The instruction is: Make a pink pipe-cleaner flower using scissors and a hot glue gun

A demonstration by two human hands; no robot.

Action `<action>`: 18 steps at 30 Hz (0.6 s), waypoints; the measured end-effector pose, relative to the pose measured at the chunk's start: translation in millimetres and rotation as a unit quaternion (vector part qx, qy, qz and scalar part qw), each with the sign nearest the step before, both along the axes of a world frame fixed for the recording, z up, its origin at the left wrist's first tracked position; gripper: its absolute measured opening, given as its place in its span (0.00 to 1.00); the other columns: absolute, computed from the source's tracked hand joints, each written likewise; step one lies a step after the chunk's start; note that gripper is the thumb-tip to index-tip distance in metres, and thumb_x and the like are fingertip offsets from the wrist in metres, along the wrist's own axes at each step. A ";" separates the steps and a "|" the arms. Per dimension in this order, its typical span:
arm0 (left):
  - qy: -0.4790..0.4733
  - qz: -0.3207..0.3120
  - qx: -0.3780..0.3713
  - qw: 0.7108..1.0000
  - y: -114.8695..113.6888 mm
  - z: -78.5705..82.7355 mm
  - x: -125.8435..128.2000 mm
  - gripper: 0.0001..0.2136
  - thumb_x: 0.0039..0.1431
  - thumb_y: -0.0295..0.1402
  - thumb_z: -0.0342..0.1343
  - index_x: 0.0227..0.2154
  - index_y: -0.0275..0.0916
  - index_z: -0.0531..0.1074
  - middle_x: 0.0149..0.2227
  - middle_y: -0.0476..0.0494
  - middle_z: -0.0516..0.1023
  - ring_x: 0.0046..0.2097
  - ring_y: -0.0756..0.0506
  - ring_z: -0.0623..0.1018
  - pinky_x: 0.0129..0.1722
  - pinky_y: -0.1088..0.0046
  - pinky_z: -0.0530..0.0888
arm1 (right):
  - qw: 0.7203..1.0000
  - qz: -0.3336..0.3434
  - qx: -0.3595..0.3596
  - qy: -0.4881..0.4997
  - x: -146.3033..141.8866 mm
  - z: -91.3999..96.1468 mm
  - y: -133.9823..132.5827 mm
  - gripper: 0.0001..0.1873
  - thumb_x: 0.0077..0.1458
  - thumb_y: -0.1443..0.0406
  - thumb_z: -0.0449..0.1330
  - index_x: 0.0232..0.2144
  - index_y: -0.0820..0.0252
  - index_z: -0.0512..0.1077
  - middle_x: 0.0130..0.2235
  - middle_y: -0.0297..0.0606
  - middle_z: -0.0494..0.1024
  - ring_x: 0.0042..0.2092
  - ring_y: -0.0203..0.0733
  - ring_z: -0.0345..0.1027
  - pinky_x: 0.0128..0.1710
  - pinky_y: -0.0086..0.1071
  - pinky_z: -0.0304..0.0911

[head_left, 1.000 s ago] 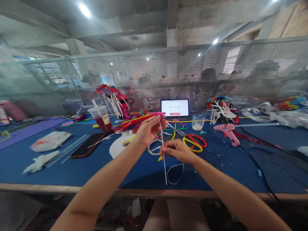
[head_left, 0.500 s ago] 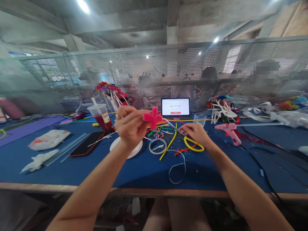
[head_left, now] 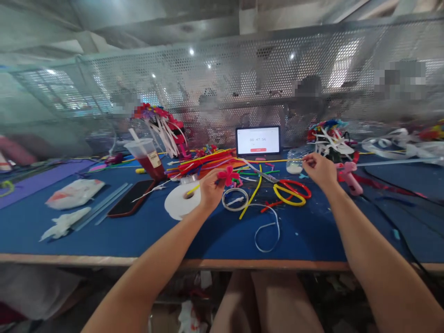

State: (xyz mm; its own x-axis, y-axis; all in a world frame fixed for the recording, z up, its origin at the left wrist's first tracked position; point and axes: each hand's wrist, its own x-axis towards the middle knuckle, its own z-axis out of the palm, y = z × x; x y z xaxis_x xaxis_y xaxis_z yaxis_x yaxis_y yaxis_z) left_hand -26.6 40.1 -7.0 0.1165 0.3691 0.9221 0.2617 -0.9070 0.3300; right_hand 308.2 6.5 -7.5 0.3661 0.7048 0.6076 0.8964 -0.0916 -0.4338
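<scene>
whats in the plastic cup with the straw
Dark red liquid fills the lower part of the clear plastic cup, a straw standing in it. The label hides some liquid; the straw's lower end cannot be seen.

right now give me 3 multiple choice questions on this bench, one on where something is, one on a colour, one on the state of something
1. Where is the pink hot glue gun?
A. To the right of the right hand
B. Beside the phone
C. In front of the tablet

2. What colour is the flower shape at the fingers of the left hand?
A. Green
B. Pink
C. White

3. How does the plastic cup stand?
A. On its side
B. Upside down
C. Upright, with a straw in it

Answers:
1. A, the glue gun shows just past the right forearm, to the right of that hand.
2. B, its petals are bright pink.
3. C, the straw rises from its open top, with dark red drink at the bottom.
</scene>
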 end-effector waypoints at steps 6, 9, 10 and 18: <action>-0.005 -0.021 -0.040 0.999 0.7 -1.4 2.5 0.05 0.52 0.25 0.55 0.24 0.38 0.73 0.29 0.46 0.78 0.33 0.49 0.77 0.33 0.76 0.73 | 0.965 0.169 -0.190 -0.069 -3.4 -10.4 3.7 0.18 0.47 0.50 0.57 0.25 0.57 0.74 0.27 0.37 0.78 0.29 0.42 0.69 0.27 0.30 0.57; -0.011 -0.028 -0.065 0.997 2.7 -2.9 1.3 0.05 0.52 0.26 0.55 0.25 0.38 0.74 0.29 0.47 0.78 0.32 0.49 0.77 0.32 0.76 0.72 | 0.962 0.171 -0.185 -0.110 -9.2 2.4 -3.2 0.18 0.47 0.50 0.58 0.26 0.58 0.74 0.29 0.39 0.78 0.31 0.42 0.69 0.29 0.31 0.58; -0.012 -0.034 -0.071 0.997 3.1 -3.4 1.3 0.05 0.52 0.26 0.55 0.25 0.38 0.74 0.29 0.47 0.78 0.32 0.49 0.77 0.32 0.76 0.72 | 0.971 0.133 -0.163 -0.114 -10.1 8.8 -7.7 0.17 0.49 0.50 0.57 0.26 0.58 0.74 0.29 0.39 0.77 0.32 0.42 0.69 0.29 0.31 0.57; -0.036 -0.045 -0.116 0.992 2.0 -3.9 4.1 0.04 0.49 0.27 0.56 0.25 0.37 0.75 0.29 0.46 0.78 0.32 0.49 0.77 0.33 0.75 0.73 | 0.970 -0.146 -0.184 -0.060 48.3 20.8 -73.8 0.26 0.38 0.42 0.60 0.12 0.58 0.69 0.19 0.45 0.68 0.26 0.52 0.66 0.26 0.42 0.54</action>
